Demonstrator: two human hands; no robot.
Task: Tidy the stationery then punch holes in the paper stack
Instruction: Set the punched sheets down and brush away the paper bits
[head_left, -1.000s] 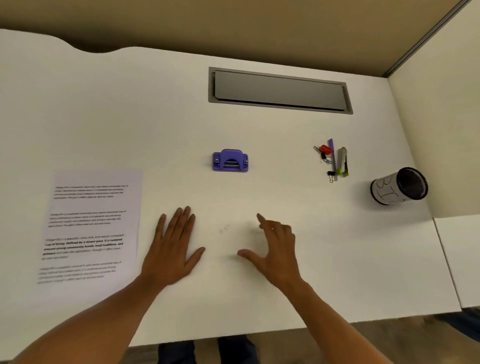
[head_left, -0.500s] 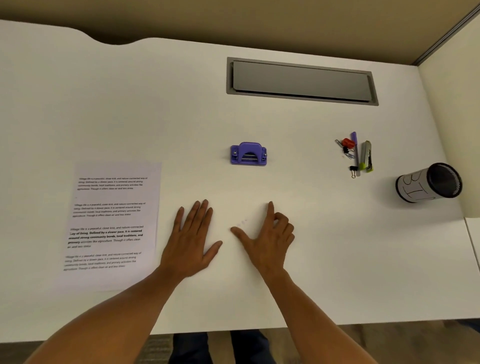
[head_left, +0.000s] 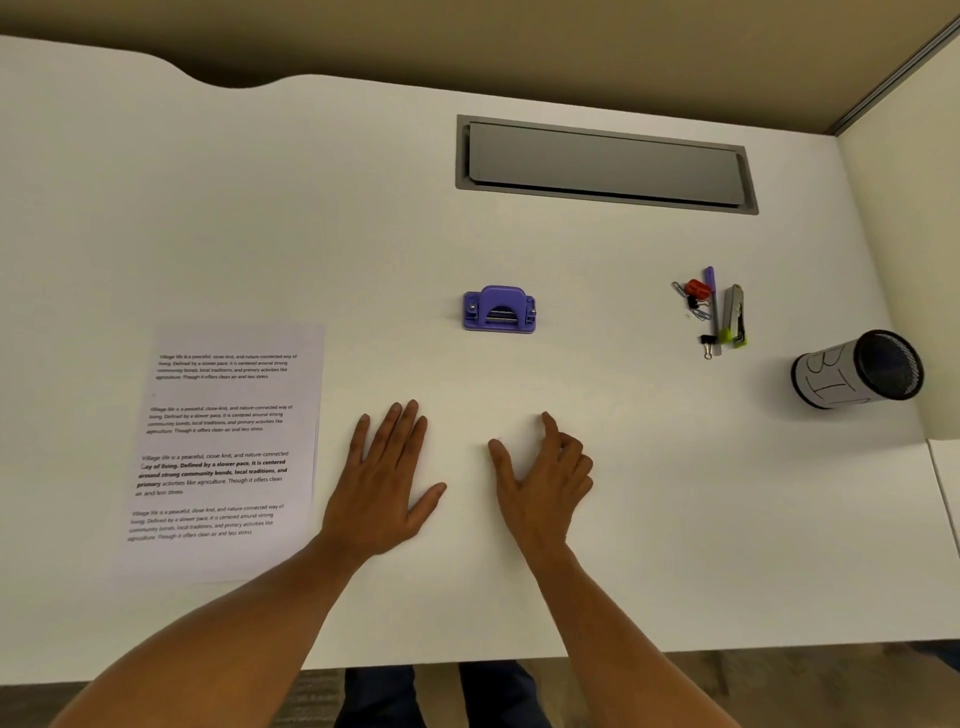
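Paper stack (head_left: 223, 449) lies flat just beside the left hand (head_left: 382, 483), which rests spread and empty on the white desk (head_left: 727, 519); right hand (head_left: 545, 480) empty, fingers loosely curled. Beyond the hands, well apart: purple hole punch (head_left: 498, 309). Stationery cluster (head_left: 714, 312) and toppled mesh cup (head_left: 857, 370) sit right of the punch, near the desk's edge

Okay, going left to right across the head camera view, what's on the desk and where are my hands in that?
Paper stack → left hand → purple hole punch → right hand → loose clips, pen and stapler cluster → tipped-over mesh pen cup.
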